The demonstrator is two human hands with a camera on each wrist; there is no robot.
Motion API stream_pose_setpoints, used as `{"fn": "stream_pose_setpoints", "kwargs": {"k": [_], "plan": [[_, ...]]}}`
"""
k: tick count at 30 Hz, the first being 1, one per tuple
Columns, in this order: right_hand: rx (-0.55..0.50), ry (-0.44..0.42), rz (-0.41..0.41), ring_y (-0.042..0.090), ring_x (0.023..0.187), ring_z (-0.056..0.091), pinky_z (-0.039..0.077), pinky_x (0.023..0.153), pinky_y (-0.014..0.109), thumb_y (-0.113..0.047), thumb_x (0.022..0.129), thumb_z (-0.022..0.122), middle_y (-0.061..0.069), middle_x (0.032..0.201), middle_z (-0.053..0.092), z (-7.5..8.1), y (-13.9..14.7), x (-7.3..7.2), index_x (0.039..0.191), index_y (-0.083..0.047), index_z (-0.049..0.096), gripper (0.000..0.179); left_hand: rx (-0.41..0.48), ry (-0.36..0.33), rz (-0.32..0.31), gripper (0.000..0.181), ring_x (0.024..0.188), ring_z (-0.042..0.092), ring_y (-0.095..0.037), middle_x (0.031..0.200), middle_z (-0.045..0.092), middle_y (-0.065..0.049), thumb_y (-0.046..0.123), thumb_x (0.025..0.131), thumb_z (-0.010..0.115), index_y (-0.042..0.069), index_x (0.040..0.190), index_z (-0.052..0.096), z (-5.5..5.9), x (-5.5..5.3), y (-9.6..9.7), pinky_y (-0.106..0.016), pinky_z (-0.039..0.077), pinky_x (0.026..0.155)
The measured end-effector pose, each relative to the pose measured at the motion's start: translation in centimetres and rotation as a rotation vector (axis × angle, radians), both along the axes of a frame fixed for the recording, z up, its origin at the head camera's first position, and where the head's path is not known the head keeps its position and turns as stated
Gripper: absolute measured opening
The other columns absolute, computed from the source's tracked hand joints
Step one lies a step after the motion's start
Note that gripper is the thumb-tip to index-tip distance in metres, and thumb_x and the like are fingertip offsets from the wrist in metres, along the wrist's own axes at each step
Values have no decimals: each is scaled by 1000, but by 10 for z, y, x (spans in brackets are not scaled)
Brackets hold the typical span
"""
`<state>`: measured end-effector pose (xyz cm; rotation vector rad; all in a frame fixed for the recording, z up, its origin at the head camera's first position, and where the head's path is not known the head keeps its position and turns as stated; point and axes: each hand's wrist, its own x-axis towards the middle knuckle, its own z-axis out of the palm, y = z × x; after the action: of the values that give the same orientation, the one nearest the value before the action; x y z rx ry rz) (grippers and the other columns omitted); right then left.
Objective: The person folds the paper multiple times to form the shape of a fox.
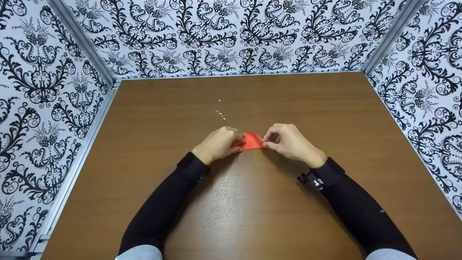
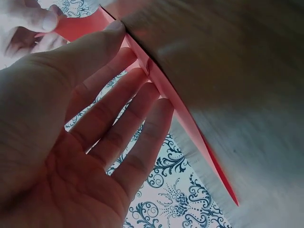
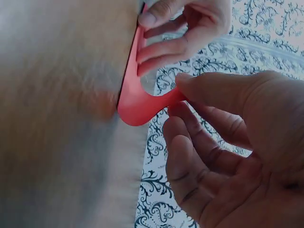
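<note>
A strip of red paper (image 1: 252, 142) lies on the brown table between my two hands. My left hand (image 1: 222, 143) rests on its left part, with fairly straight fingers and thumb pressing the paper down. In the left wrist view, the far end of the paper (image 2: 202, 142) stretches past those fingertips. My right hand (image 1: 290, 143) pinches the right end between thumb and forefinger. In the right wrist view, the paper (image 3: 136, 104) lifts off the table there and curves back in a rounded bend. Part of it is hidden under my left hand.
Tiny white specks (image 1: 221, 115) lie on the table (image 1: 173, 101) beyond my left hand. Panels with a black floral pattern (image 1: 216, 36) stand along the back and both sides, joined by grey metal posts (image 1: 81, 39). Dark sleeves cover both forearms.
</note>
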<state>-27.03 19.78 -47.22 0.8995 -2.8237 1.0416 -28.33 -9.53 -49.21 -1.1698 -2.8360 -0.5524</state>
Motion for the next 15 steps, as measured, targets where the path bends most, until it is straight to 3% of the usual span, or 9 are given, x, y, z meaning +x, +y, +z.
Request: {"fn": "stream_pose_setpoints", "kwargs": {"k": [6, 13, 15], "plan": [[-3, 25, 98, 20, 99, 84, 70, 90, 51, -9, 101, 92, 7, 112, 87, -5, -8, 6, 113, -7, 88, 13, -19, 1, 9, 18, 119, 83, -30, 125, 87, -10, 22, 104, 92, 9, 117, 88, 0, 0, 0, -45, 69, 105], [51, 101, 182, 32, 120, 85, 68, 105, 52, -6, 101, 90, 14, 127, 88, -14, -18, 11, 106, -8, 88, 5, -24, -13, 21, 21, 127, 82, -31, 137, 86, -11, 22, 104, 91, 9, 120, 89, 1, 1, 1, -46, 68, 110], [61, 99, 194, 30, 118, 85, 69, 104, 51, -5, 102, 89, 14, 128, 88, -15, -19, 13, 104, -9, 87, 4, -22, -23, 20, 22, 129, 82, -32, 138, 85, -11, 22, 105, 91, 9, 122, 89, 1, 1, 1, -46, 67, 112]]}}
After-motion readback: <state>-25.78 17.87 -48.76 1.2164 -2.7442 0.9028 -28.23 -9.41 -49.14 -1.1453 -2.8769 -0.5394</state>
